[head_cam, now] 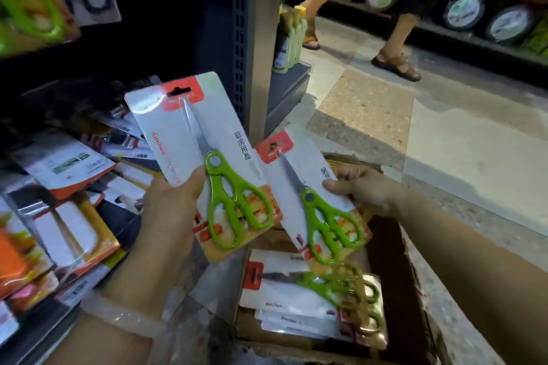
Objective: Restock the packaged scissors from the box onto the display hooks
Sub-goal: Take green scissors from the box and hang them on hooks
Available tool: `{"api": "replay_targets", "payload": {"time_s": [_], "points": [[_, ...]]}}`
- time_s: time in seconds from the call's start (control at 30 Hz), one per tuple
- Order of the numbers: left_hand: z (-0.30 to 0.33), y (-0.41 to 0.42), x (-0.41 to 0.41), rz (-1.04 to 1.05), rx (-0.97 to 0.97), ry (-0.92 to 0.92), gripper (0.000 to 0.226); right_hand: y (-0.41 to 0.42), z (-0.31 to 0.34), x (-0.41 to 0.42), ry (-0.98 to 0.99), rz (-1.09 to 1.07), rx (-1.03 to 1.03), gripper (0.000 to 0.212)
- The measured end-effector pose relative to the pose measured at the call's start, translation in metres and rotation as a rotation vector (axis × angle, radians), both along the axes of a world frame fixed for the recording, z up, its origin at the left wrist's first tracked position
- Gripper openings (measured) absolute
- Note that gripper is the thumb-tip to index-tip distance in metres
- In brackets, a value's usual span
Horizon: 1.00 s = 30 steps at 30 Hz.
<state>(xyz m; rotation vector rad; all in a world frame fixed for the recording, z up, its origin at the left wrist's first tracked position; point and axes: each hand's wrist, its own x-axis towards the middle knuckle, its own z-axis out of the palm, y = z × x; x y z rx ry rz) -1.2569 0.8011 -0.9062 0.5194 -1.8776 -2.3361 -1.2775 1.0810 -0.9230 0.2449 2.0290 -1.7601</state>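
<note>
Green-handled scissors on a white card [207,157] are gripped by the left hand [172,204], thumb across the card front. The right hand [361,187] pinches a second pack [314,201] just above the cardboard box [394,261] (more packs [308,302] lie flat inside), beside cluttered shelves [59,201].

left hand [170,201] grips scissors pack [204,154] | right hand [360,187] grips second pack [314,195]

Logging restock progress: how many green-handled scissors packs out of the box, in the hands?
2: one in the left hand, pack; one in the right hand, pack. More remain stacked in the box, partly hidden.
</note>
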Motion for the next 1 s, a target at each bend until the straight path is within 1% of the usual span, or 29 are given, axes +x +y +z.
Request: {"api": "replay_targets", "payload": {"time_s": [0.1,0.13,0.2,0.3,0.43,0.5,0.6,0.7,0.83,1.0], "points": [[0.027,-0.020,-0.005,0.052,-0.030,0.113,0.018,-0.043,0.016,-0.022,0.081,-0.037,-0.071,0.019],[0.033,-0.029,-0.007,0.079,-0.068,0.148,0.019,-0.061,0.022,-0.028,0.102,-0.038,-0.122,0.020],[0.048,-0.049,-0.007,0.126,-0.122,0.189,0.014,-0.096,0.035,-0.041,0.156,-0.017,-0.211,0.022],[0.066,-0.084,-0.003,0.186,-0.132,0.202,0.012,-0.141,0.054,-0.058,0.267,0.053,-0.233,0.016],[0.089,-0.125,0.013,0.284,-0.167,0.222,0.014,-0.190,0.077,-0.081,0.369,0.116,-0.313,0.022],[0.099,-0.140,0.023,0.338,-0.167,0.214,0.016,-0.212,0.089,-0.091,0.396,0.124,-0.383,0.023],[0.109,-0.154,0.034,0.423,-0.165,0.217,0.025,-0.238,0.109,-0.101,0.413,0.150,-0.503,0.018],[0.115,-0.160,0.040,0.481,-0.159,0.235,0.020,-0.260,0.127,-0.108,0.462,0.188,-0.527,0.014],[0.116,-0.163,0.036,0.522,-0.168,0.231,0.020,-0.274,0.154,-0.118,0.550,0.237,-0.522,0.014],[0.119,-0.164,0.032,0.529,-0.166,0.260,0.018,-0.285,0.185,-0.131,0.628,0.304,-0.514,0.015]]}}
